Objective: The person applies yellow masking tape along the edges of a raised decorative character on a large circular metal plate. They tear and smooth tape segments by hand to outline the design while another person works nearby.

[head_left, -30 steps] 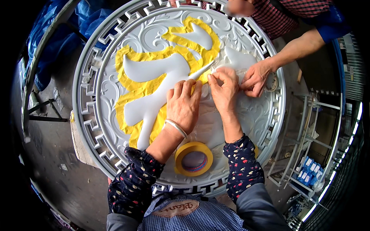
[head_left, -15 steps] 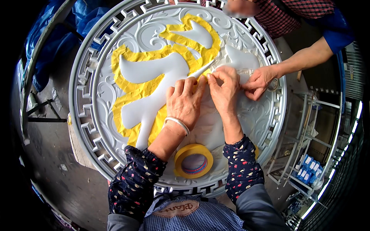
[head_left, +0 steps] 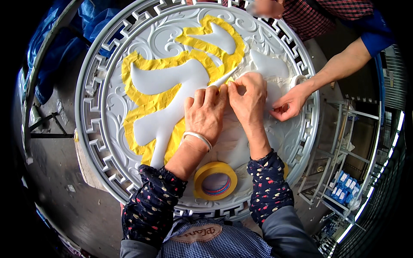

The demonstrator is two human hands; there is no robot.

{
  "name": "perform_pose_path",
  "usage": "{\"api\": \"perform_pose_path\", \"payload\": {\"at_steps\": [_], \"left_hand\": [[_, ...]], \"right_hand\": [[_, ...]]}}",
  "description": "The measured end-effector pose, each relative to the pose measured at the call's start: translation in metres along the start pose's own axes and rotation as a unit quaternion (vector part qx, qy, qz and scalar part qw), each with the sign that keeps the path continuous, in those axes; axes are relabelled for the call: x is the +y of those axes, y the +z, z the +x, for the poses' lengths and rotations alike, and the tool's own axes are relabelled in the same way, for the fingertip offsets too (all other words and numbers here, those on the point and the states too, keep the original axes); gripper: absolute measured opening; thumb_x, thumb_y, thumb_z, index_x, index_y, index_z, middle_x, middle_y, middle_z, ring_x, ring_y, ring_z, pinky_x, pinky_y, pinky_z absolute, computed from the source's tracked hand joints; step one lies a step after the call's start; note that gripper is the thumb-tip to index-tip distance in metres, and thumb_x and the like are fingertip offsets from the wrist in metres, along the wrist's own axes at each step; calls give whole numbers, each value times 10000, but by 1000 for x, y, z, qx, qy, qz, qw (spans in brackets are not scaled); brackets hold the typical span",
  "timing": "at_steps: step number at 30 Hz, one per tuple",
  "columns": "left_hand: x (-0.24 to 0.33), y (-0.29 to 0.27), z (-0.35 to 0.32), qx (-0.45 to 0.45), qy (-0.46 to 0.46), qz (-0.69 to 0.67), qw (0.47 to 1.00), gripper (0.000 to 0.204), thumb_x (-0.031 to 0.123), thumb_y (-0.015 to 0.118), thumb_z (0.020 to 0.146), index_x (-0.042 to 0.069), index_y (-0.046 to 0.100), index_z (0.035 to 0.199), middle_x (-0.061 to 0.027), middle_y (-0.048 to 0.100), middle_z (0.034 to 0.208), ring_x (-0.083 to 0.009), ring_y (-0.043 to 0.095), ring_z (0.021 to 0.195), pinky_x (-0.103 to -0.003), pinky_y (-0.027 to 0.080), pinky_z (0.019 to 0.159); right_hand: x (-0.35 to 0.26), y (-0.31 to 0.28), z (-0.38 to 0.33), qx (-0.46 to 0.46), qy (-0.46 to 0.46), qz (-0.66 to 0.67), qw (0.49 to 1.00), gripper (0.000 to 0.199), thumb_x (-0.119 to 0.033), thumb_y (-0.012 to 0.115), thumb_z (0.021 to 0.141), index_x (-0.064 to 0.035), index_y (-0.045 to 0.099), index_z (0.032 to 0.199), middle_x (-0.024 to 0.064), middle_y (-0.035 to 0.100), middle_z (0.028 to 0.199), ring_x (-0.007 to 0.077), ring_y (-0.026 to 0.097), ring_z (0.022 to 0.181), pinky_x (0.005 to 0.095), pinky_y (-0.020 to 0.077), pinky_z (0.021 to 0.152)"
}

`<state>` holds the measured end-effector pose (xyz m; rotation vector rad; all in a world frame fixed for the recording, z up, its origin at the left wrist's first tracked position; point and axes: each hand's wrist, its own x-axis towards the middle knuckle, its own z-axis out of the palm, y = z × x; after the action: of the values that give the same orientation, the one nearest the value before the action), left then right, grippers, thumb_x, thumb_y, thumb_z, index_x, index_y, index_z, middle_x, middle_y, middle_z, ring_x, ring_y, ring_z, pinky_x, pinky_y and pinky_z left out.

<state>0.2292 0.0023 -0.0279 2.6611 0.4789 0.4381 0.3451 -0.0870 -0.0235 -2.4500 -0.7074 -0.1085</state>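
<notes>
Both hands (head_left: 228, 107) stay pressing yellow tape (head_left: 150, 103); blue packages (head_left: 342, 189) shelved right.

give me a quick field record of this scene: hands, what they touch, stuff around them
left hand: palm down on the round relief panel, fingertips at the edge of the yellow masking tape
right hand: beside the left, fingertips pinching at the same spot
panel: silver-grey disc with a fret border, scrollwork and a raised white figure outlined in yellow tape
tape roll: yellow, lying flat on the panel between the forearms
bracelet: on the left wrist
co-worker's hand: on the panel's right side, apart from the right hand
shelf rack: at the right
</notes>
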Motion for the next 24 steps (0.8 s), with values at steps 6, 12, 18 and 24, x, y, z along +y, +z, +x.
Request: {"api": "perform_pose_path", "payload": {"at_steps": [6,12,18,24], "left_hand": [[2,-1,1,-5,2,6,1000,585,96,649,861,165,622,1441,-34,603,1209,-255,573,1116,-411,433,867],[2,-1,1,-6,0,4,1000,591,92,654,852,162,620,1438,-41,600,1200,-258,571,1112,-416,431,858],[3,-1,2,-9,-2,-6,1000,591,98,655,848,156,614,1435,-47,600,1198,-262,571,1115,-423,430,857],[3,-1,2,-15,-6,-2,1000,592,101,662,844,157,615,1431,-47,597,1198,-262,571,1117,-421,430,857]], "right_hand": [[2,-3,5,-2,-44,-30,999,149,-157,810,796,-67,690,803,101,607,1047,353,582,1014,479,497,878],[-4,-7,7,-18,-64,-59,996,175,-152,805,810,-41,674,841,126,592,1046,360,579,983,476,508,880],[-10,-10,9,-30,-77,-72,994,186,-136,794,824,-25,652,869,134,581,1056,360,580,971,467,505,894],[-11,-9,8,-26,-84,-72,993,185,-128,787,828,-21,649,891,139,573,1074,360,584,970,466,509,898]]}}
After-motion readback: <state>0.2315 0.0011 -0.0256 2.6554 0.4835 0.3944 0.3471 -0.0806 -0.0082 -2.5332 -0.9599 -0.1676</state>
